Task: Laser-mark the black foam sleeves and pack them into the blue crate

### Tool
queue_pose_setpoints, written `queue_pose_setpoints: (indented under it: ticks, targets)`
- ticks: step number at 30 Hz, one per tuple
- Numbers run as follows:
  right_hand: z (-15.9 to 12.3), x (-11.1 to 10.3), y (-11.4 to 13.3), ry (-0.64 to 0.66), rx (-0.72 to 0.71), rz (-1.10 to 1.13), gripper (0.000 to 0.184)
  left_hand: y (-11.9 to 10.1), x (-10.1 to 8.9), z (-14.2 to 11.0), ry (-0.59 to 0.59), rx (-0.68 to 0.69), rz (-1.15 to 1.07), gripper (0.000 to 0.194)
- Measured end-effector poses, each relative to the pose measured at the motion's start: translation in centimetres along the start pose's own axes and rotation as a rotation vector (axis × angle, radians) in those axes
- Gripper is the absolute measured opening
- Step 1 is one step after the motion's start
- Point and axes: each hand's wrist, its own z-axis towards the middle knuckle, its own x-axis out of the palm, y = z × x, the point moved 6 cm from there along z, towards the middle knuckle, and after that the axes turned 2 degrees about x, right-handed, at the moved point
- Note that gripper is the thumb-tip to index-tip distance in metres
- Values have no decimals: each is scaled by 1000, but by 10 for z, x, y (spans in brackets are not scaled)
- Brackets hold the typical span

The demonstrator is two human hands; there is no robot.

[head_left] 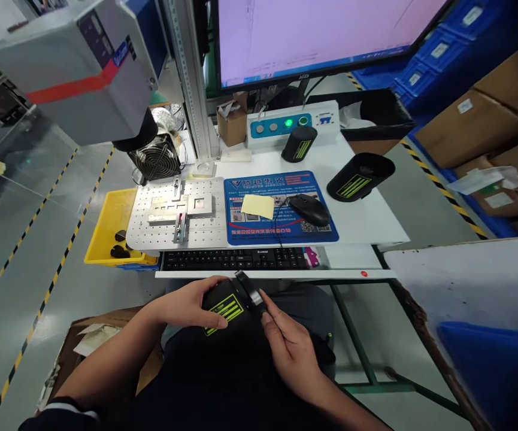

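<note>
My left hand is wrapped round a black cylinder-shaped case with a yellow-green label, held over my lap below the keyboard. My right hand pinches a thin black ring-like lid at the case's open end, fingers closed on it. Two more black cases of the same kind lie on the white table: one near the control box, one at the right.
A perforated metal plate with a fixture sits under a grey machine head. A keyboard, mouse on a blue mat, yellow note, monitor, fan, yellow bin and cardboard boxes surround the table.
</note>
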Motion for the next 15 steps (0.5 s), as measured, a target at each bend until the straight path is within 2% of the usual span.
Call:
queue_pose_setpoints:
  ticks: [2,5,8,11,13,15]
  targets:
    - [1,-12,-8,-101,75,13,46,-9,-3,4,-4,7,67,84]
    - [3,-31,-18,-262,104,38,46,-26,-20,18,-119,86,203,100]
    - [5,-44,-24,-357,36,23,43,-49,-54,52,-361,214,277,103]
    - [9,-47,-32,-340,-67,-19,44,-77,-94,102,-670,337,365,95]
    - [10,-46,-42,-340,-106,-62,45,-96,-113,135,-846,395,456,91]
    - [8,-45,-53,-374,-98,-107,45,-108,-126,160,-974,402,547,88]
